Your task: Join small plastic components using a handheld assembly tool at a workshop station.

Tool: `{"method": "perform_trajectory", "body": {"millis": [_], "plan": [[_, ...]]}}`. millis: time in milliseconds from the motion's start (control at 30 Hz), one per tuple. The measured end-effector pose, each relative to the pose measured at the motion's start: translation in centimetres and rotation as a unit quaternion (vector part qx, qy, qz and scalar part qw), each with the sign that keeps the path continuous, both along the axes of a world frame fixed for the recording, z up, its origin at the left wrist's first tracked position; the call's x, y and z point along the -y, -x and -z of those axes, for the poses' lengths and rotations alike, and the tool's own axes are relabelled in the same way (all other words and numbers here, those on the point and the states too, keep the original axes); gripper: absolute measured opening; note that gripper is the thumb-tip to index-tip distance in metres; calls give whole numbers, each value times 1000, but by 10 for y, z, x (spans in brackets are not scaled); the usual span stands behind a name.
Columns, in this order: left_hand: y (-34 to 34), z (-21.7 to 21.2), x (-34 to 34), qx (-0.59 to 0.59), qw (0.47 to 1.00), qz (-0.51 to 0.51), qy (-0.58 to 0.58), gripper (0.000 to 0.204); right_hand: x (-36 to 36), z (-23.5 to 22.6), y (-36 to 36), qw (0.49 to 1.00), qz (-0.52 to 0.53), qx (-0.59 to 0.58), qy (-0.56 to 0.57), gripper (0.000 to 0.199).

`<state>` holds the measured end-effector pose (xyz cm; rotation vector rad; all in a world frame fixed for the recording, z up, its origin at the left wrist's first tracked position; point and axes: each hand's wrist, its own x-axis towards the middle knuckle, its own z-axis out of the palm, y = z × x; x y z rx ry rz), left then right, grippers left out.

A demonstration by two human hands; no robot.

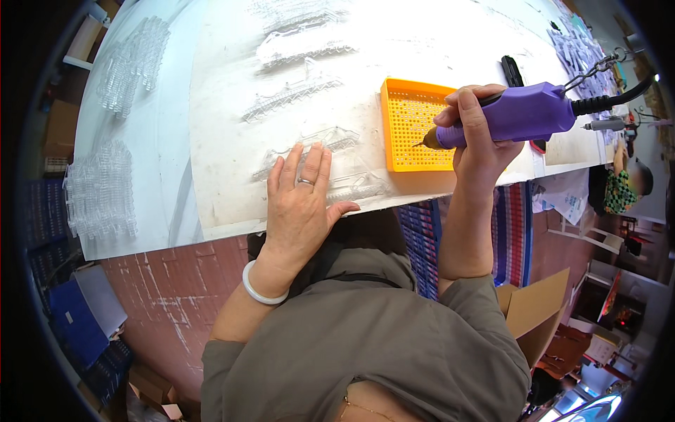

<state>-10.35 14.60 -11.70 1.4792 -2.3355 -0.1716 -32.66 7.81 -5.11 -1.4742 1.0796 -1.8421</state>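
Observation:
My right hand (pixel 481 144) is wrapped round a purple electric screwdriver (pixel 531 112), whose tip points left over a shallow orange-yellow perforated tray (pixel 386 133). What the tray holds, if anything, is too small to make out. Fingers stretched and palm down, my left hand (pixel 299 204) lies at the table's near edge. Its fingertips rest on or beside a clear plastic toothed strip (pixel 341 139). Another clear strip (pixel 362 188) lies by the left thumb. Farther back sit more clear strips (pixel 292 98) in a column.
Stacked clear strips (pixel 102 190) stand on the table's left side. A chain (pixel 598 67) and a black cable (pixel 626 95) run from the screwdriver to the upper right. Purple pieces (pixel 580 46) pile up at far right, near another person (pixel 622 186). A cardboard box (pixel 538 309) is at my right.

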Motion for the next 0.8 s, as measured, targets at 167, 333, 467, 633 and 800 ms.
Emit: {"method": "perform_trajectory", "body": {"millis": [167,333,467,633,800], "plan": [[0,1,0,-2,1000,0,0,83,1,4,1,1000,-18,6,11,5],[-2,1,1,-20,1000,-4,8,81,-2,1,-3,998,-56,-3,-17,6],[-7,2,-1,-26,1000,-9,-3,81,-1,-10,-8,998,-40,34,21,6],[-6,2,-6,-50,999,-19,5,79,4,-35,-32,990,-101,29,97,9],[-9,6,-6,-30,999,-14,23,80,14,-35,-91,971,-196,102,95,12]]}}
